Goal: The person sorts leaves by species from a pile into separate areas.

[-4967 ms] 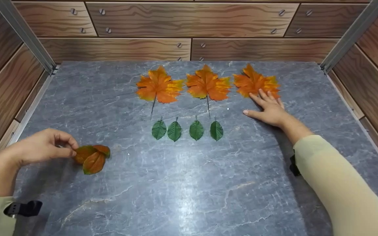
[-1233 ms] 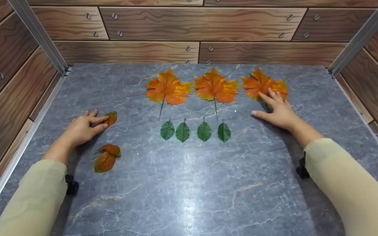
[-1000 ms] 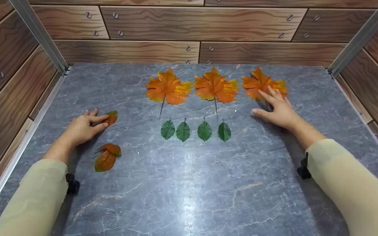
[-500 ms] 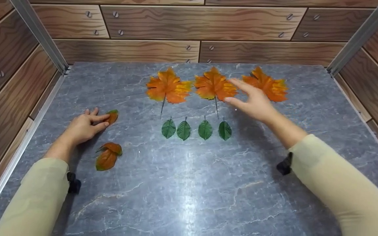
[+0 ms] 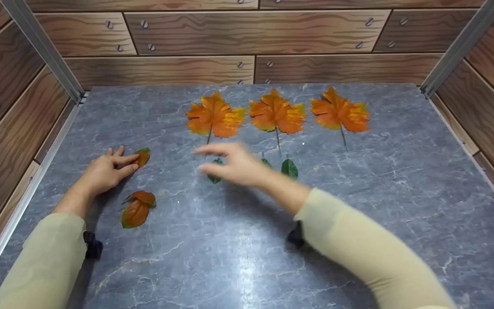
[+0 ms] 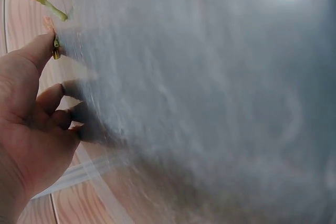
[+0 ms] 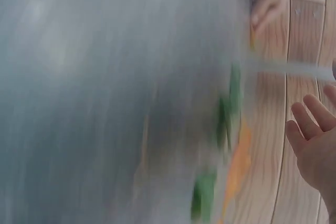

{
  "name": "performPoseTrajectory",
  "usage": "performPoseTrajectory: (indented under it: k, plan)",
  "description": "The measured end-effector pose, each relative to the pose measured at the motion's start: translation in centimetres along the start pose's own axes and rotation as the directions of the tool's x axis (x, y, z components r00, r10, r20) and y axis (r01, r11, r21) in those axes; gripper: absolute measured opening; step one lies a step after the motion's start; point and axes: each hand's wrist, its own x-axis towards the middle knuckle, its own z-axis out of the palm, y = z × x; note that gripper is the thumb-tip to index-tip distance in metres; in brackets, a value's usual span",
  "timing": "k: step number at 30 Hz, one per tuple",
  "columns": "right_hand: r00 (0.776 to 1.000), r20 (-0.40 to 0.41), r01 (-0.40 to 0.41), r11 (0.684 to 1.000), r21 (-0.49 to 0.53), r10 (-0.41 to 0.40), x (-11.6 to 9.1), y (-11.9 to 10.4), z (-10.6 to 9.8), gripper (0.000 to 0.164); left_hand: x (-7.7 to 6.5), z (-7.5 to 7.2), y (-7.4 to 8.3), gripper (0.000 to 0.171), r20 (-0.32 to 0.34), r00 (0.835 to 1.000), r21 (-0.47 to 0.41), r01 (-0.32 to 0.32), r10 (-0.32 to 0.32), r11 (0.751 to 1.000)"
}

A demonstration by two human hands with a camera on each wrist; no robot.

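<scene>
At the left side of the table my left hand (image 5: 103, 171) pinches a small orange-brown leaf (image 5: 143, 157) with green edges between thumb and index finger. Its stem end shows by a fingertip in the left wrist view. Nearer to me lie more orange-brown leaves (image 5: 137, 210), overlapping each other. My right hand (image 5: 238, 165), blurred, passes over the row of green leaves with thumb and fingers apart, holding nothing. One green leaf (image 5: 289, 169) lies fully in sight; the hand and forearm cover others wholly or partly. The right wrist view shows the right hand (image 7: 317, 145) with fingers spread.
Three orange maple leaves, left (image 5: 215, 116), middle (image 5: 276, 112) and right (image 5: 340, 111), lie in a row along the back, stems toward me. The grey marbled table (image 5: 212, 266) is walled by wood-patterned panels (image 5: 247, 34), with metal posts at the back corners.
My left hand carried a leaf from the near cluster to farther back, then stayed. My right hand left the right-hand maple leaf, uncovering its stem, and swept left over the green leaves.
</scene>
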Motion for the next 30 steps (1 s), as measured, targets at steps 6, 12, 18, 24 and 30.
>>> performPoseTrajectory:
  k: [6,12,18,24,30]
  plan:
    - [0.988,0.136,0.077,0.996,-0.052,-0.069,1.6,-1.2,4.9,0.043,0.0,0.0,-0.2,0.063,-0.006,1.000,0.011,0.011,-0.011,1.000]
    - [0.959,0.260,0.147,0.983,-0.111,-0.114,2.6,-1.8,7.9,0.044,0.2,-0.1,0.1,0.064,-0.008,1.000,0.033,0.016,-0.015,0.999]
    - [0.930,0.353,0.153,0.981,-0.121,-0.101,2.8,-1.9,9.8,0.046,0.2,-0.1,0.2,0.064,-0.008,1.000,0.030,0.011,-0.011,0.999]
    - [0.890,0.452,0.156,0.968,-0.197,-0.052,3.1,-2.0,10.8,0.054,0.1,0.0,0.1,0.064,-0.006,1.000,0.020,0.006,-0.006,1.000]
    - [0.891,0.451,0.163,0.961,-0.225,-0.046,3.1,-1.9,11.0,0.058,0.1,0.0,-0.1,0.065,-0.007,1.000,0.014,0.009,-0.009,1.000]
